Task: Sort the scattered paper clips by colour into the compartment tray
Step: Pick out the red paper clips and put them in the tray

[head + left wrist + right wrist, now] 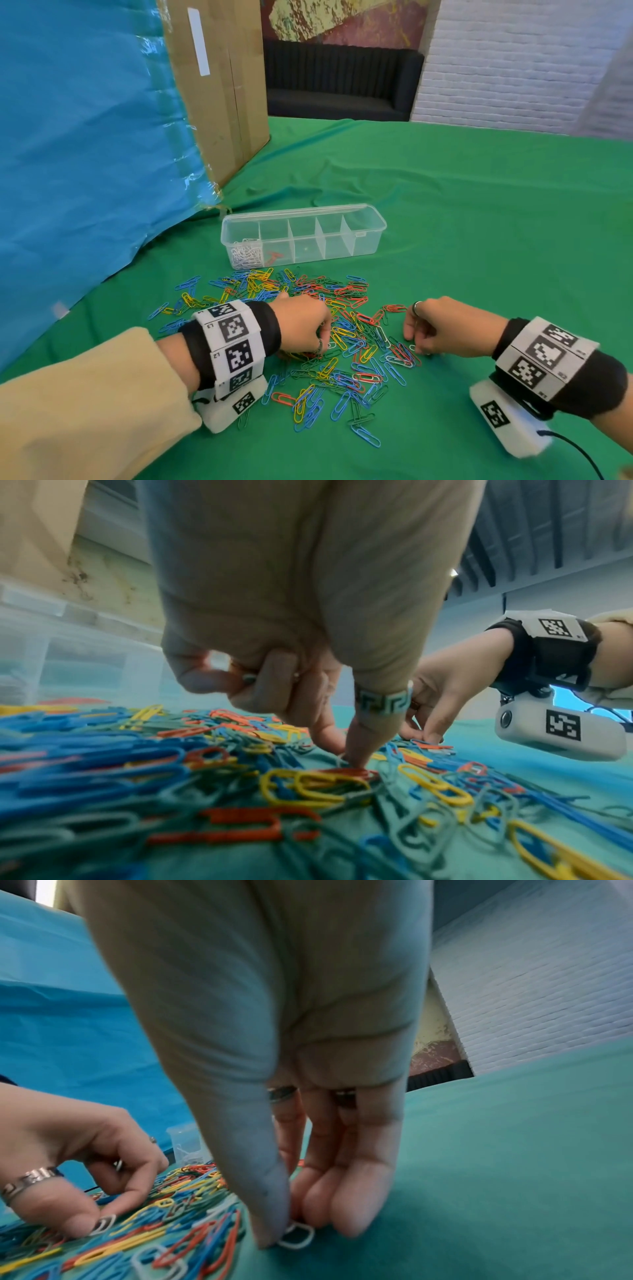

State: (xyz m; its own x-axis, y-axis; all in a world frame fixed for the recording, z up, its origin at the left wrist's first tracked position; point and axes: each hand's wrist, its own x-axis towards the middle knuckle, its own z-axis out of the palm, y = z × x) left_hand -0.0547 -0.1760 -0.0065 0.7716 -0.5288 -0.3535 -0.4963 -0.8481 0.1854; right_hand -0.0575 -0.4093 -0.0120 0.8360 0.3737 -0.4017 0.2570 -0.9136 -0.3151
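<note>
Across the whole near field spreads the green cloth (pixel 479 205), the ground that everything else sits on. Behind the tray and to its left stands a cardboard box (pixel 226 85) draped with a blue sheet (pixel 85 137), probably a backdrop.

Toward the far side of the cloth lies the tray (pixel 371 224), clear plastic, long side facing the person so all five compartments can be reached alike. Its leftmost compartment holds white clips (pixel 245 256); the next holds a few red ones (pixel 274 257); the other three look bare. By my reading the sort is only begun.

Just in front of the tray lies the pile (pixel 308 329) of loose clips, blue, yellow, red, green and white mixed, spread thin, likely so single colours can be picked out.

Over the pile's left part, nearer the person than the tray, the left hand (pixel 303 325) reaches down, its fingers (pixel 363 739) curled with tips on the clips; the right wrist view shows a white clip (pixel 104 1224) under the thumb tip, though whether it is truly pinched I cannot tell.

At the pile's right edge the right hand (pixel 431 329) points its fingers (pixel 356 1199) down, thumb against them, pinching a white clip (pixel 298 1238) on the cloth. I judge both hands are gathering whites for the leftmost compartment.
</note>
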